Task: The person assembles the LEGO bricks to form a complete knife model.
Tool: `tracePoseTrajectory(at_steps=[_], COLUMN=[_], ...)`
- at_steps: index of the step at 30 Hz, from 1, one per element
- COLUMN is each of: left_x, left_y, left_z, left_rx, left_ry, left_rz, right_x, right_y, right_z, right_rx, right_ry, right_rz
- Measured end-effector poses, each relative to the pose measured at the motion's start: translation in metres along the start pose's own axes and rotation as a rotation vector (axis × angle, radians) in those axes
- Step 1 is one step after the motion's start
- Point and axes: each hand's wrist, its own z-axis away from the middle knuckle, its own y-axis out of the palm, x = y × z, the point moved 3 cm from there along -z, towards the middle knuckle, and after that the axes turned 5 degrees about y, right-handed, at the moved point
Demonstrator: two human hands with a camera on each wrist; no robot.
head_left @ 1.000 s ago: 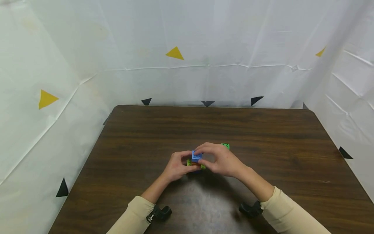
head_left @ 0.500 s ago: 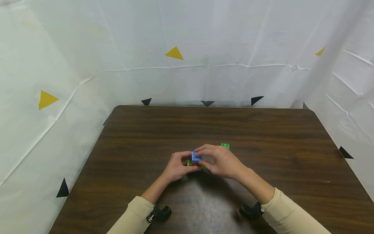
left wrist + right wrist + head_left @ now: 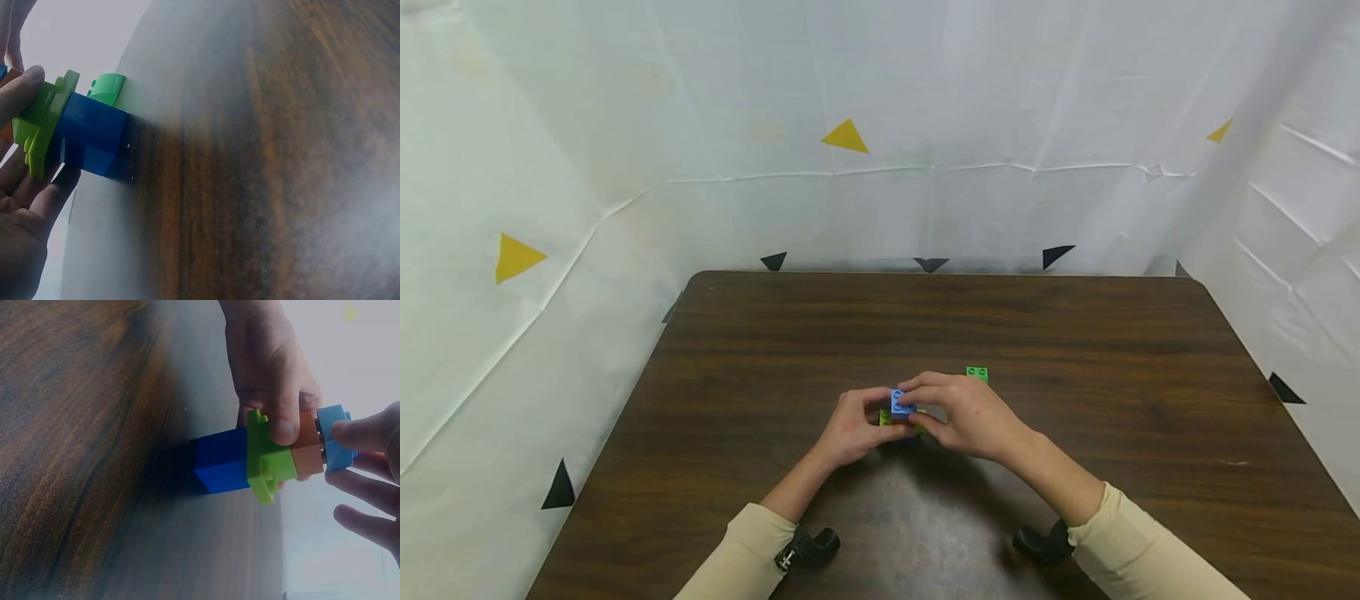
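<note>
A small stack of toy building bricks stands on the table: a dark blue brick [image 3: 222, 461] at the bottom, a lime-green winged piece [image 3: 280, 460] above it, then an orange brick [image 3: 307, 449]. My left hand [image 3: 852, 427] grips the stack around the lime-green piece, thumb on the near side. Between the thumb and fingers of my right hand [image 3: 968, 414] is a light blue brick [image 3: 335, 439], set over the orange one. Some orange-brick studs show in a narrow gap beneath it, in the right wrist view.
A bright green brick [image 3: 977, 372] with a rounded side lies on the table [image 3: 820, 325] just beyond my right hand. White sheeting [image 3: 775, 100] with yellow and black triangles surrounds the table's back and sides.
The right hand has lowered slightly with the light blue brick, which now covers more of the orange brick in the head view. My left hand stays in place around the stack.
</note>
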Motion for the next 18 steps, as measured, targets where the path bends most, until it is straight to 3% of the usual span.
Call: tracePoseTrajectory(at_steps=[18], left_x=[0.0000], left_y=[0.0009], left_z=[0.0000], left_rx=[-0.017], left_ry=[-0.009], left_rz=[-0.015], right_x=[0.0019], right_y=[0.0010], right_z=[-0.0005], right_rx=[0.016], right_ry=[0.009], right_rz=[0.065])
